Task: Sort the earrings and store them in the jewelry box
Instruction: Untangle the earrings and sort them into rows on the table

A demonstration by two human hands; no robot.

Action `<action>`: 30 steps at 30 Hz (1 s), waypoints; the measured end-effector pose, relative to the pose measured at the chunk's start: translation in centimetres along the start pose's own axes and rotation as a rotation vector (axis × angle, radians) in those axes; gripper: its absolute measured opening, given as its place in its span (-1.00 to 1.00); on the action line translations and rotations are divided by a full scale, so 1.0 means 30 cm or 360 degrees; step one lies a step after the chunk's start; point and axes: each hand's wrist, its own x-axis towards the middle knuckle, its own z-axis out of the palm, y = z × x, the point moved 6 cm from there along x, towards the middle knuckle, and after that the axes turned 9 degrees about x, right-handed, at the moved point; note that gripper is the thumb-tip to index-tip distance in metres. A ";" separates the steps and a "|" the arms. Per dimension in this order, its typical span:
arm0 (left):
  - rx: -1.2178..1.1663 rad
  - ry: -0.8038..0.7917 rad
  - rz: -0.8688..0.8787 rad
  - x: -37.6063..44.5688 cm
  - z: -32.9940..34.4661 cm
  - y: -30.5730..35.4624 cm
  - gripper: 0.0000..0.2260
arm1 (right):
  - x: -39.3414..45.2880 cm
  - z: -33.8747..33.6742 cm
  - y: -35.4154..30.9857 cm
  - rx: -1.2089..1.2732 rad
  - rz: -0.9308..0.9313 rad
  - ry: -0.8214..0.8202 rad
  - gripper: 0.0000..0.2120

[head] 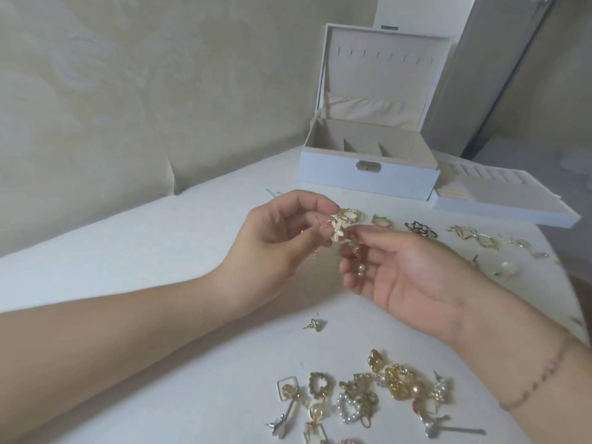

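A white table (160, 245) stands against a pale, patterned wall (128, 91). At its far edge sits the white jewelry box (368, 174) with its lid up, the cream lining and dividers showing; a removable tray (499, 200) with ring slots lies just beside it on the right. A row of gold earrings (416, 229) is laid out in front of the box and tray, and a loose pile of earrings (378, 392) lies at the near edge, with one small stud (315, 324) on its own between the pile and the hands.

Both forearms reach in over the table, held above the surface. The left hand (282, 241) has its fingers curled, thumb and forefinger pinching a pale flower earring (338, 233). The right hand (403, 270) is palm up, fingers bent, its thumb and fingertips touching the same piece, and a pearl drop earring (361, 270) rests against its fingers. A thin bracelet (541, 376) circles the right wrist.
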 end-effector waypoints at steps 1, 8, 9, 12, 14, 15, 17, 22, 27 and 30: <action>0.0073 -0.0001 0.0090 -0.004 0.001 0.012 -0.90 | 0.009 0.016 0.020 0.0079 0.0058 0.0010 -0.79; 0.0502 0.0084 0.0242 -0.004 -0.028 0.038 -0.94 | 0.053 0.105 0.049 0.0205 0.0210 -0.0029 -0.65; 0.0328 0.0146 0.0198 0.008 -0.047 0.035 -0.90 | 0.054 0.115 0.043 0.0144 0.0214 -0.0059 -0.70; -0.0031 0.0493 0.0070 0.066 -0.168 0.005 -0.84 | 0.060 0.149 0.016 -0.0219 0.0128 -0.0217 -0.82; -0.0079 0.0679 0.0044 0.097 -0.253 -0.012 -0.86 | 0.062 0.191 -0.003 -0.0708 -0.0078 -0.0371 -0.92; -0.0063 0.0733 0.0045 0.108 -0.282 -0.020 -0.87 | 0.061 0.217 -0.002 -0.0995 -0.0191 -0.0456 -0.95; -0.0029 0.0772 0.0046 0.119 -0.305 -0.036 -0.85 | 0.057 0.270 0.022 -0.1593 -0.0411 -0.0613 -0.86; -0.0012 0.0730 0.0054 0.122 -0.295 -0.044 -0.74 | 0.018 0.333 0.128 -0.2505 -0.0789 -0.0880 -0.72; -0.0012 0.0671 0.0033 0.124 -0.283 -0.049 -0.71 | 0.005 0.329 0.166 -0.2855 -0.1061 -0.1028 -0.68; -0.0019 0.0663 0.0007 0.125 -0.281 -0.055 -0.74 | 0.012 0.324 0.145 -0.2812 -0.0952 -0.1112 -0.67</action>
